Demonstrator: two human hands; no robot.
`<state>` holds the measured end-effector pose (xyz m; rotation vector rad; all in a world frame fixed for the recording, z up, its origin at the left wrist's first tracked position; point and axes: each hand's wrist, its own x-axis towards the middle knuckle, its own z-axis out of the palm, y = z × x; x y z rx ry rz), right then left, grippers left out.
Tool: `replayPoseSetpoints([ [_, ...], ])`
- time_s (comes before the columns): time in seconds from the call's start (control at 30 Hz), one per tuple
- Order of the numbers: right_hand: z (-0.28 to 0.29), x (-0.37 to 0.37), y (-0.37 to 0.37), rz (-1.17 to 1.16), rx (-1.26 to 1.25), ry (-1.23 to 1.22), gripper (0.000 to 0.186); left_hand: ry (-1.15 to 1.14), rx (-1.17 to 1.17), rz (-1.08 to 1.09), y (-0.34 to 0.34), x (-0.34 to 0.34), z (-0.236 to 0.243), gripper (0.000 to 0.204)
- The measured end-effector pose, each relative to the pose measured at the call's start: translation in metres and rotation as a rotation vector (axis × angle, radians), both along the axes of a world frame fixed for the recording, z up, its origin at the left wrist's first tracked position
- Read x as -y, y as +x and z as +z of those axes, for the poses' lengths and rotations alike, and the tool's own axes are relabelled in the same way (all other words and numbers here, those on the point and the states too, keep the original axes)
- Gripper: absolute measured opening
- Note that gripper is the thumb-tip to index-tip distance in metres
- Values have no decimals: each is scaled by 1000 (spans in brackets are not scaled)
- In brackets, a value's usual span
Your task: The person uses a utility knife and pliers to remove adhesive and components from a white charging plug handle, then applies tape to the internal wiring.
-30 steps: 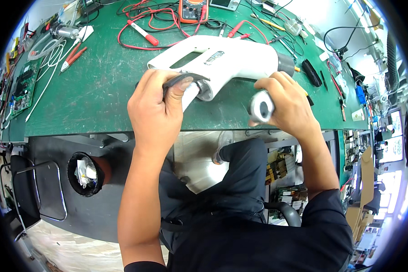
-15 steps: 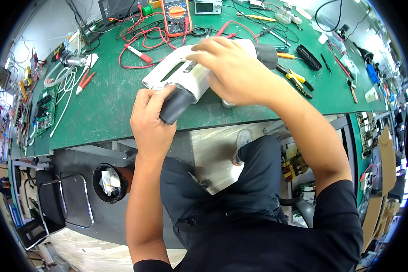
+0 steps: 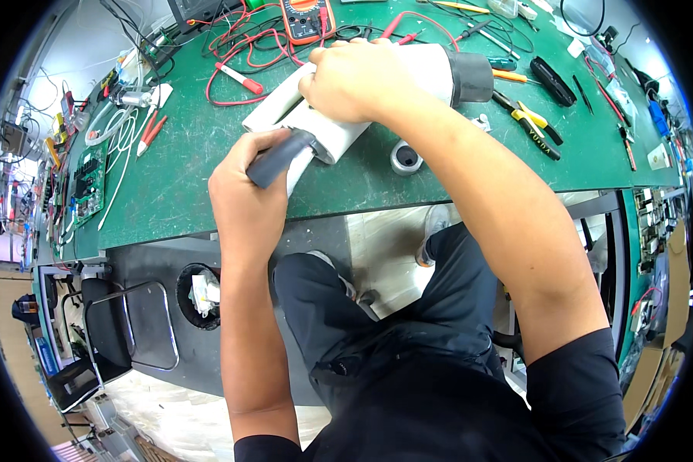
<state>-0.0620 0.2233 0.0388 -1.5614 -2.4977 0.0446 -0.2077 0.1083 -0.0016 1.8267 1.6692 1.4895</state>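
Observation:
On the near part of the green bench lies a white handheld appliance (image 3: 430,71) with a loop handle and a black collar (image 3: 473,78) on its right end. My left hand (image 3: 242,185) grips a black end piece (image 3: 279,160) at the body's near left end. That piece sits tilted against the white body, and a white strip shows beneath it. I cannot tell whether it is still joined. My right hand (image 3: 354,81) is closed over the top of the white body, its fingertips curled beside the handle. A small silver round part (image 3: 406,159) stands near the bench edge.
An orange multimeter (image 3: 304,19) with tangled red and black leads is at the back. Yellow-black pliers (image 3: 533,129), a black case (image 3: 553,82) and an orange screwdriver (image 3: 512,76) lie right. Red-handled pliers (image 3: 152,132) and a green circuit board (image 3: 87,189) lie left. Below stands a bin (image 3: 189,299).
My right hand has come down from a blurred position above the handle to a grip on the white body. The black end piece in my left hand has tilted. The whole view has shifted slightly.

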Motion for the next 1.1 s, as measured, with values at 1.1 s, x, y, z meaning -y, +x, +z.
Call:
replayPoseSetpoints([
  [1.1,11,6,15,38,-71,-53,37,-119,125,267,42,15,-7,12],
])
